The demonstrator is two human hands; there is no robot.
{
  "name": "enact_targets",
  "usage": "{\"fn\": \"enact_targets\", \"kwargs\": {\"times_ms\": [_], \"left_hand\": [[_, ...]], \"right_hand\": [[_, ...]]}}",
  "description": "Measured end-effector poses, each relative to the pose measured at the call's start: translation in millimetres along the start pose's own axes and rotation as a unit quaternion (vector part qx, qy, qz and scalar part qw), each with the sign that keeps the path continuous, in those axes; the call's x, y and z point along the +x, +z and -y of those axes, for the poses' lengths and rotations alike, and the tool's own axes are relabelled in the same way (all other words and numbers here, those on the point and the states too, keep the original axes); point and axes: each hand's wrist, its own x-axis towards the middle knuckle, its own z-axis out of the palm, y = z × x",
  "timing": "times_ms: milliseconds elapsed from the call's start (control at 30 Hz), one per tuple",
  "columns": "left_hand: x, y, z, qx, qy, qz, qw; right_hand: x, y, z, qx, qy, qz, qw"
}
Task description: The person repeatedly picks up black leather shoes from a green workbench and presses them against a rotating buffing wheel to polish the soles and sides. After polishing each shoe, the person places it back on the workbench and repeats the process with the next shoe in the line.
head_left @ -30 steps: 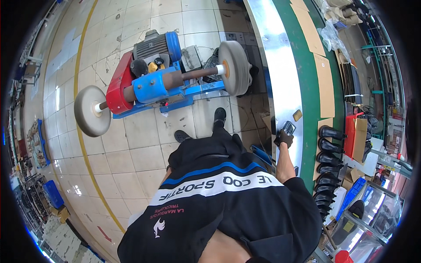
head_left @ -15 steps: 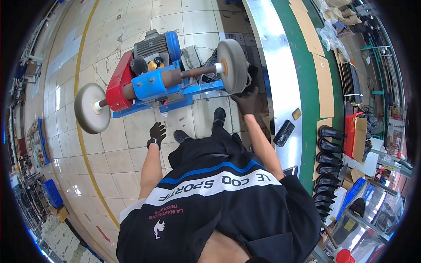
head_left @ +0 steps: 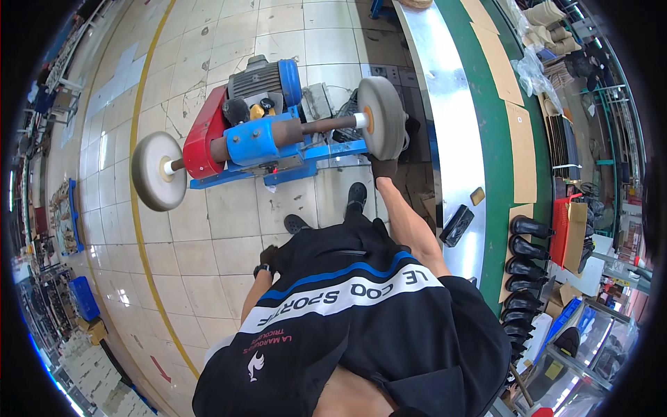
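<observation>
A blue and red buffing machine [head_left: 251, 142] stands on the floor before me. It carries a grey wheel at each end of its shaft: a left wheel [head_left: 158, 172] and a right wheel [head_left: 383, 125]. My right hand [head_left: 384, 167], in a dark glove, reaches to the underside of the right wheel; its fingers are hidden behind that wheel. A dark shape [head_left: 413, 128] shows just past the wheel's right side, too unclear to name. My left hand [head_left: 268, 257], also dark-gloved, is close to my waist and partly covered by my clothing, its fingers not showing.
On my right runs a metal-topped bench [head_left: 455, 139] with a green strip. A black block-shaped thing [head_left: 457, 225] and a small tan block [head_left: 477, 196] lie on it. Several black boots [head_left: 524, 265] line its far side, near a red crate [head_left: 560, 233].
My left hand has pulled back from beside the machine to my waist. My right hand has gone further in under the right wheel. The view has shifted slightly.
</observation>
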Motion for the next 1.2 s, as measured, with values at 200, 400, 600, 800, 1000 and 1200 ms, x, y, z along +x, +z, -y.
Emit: {"fn": "enact_targets", "kwargs": {"times_ms": [200,400,600,800,1000,1200], "left_hand": [[-36,-47,-69,-0.386,-0.214,0.045,0.896],[-3,-70,-87,-0.611,-0.276,0.028,0.742],[29,-113,-132,-0.606,-0.222,0.063,0.762],[30,-115,-139,-0.585,-0.22,0.063,0.778],[13,-80,-113,-0.582,-0.25,0.055,0.772],[12,-25,-57,-0.359,-0.079,0.02,0.93]], "right_hand": [[3,-18,-9,-0.06,0.056,0.01,0.997],[4,-17,0,-0.083,0.062,0.031,0.994],[7,-20,-2,-0.102,0.074,0.053,0.991],[4,-22,5,-0.086,0.1,0.054,0.99],[8,-25,6,-0.114,0.104,0.064,0.986],[5,-30,11,-0.107,0.115,0.066,0.985]]}}
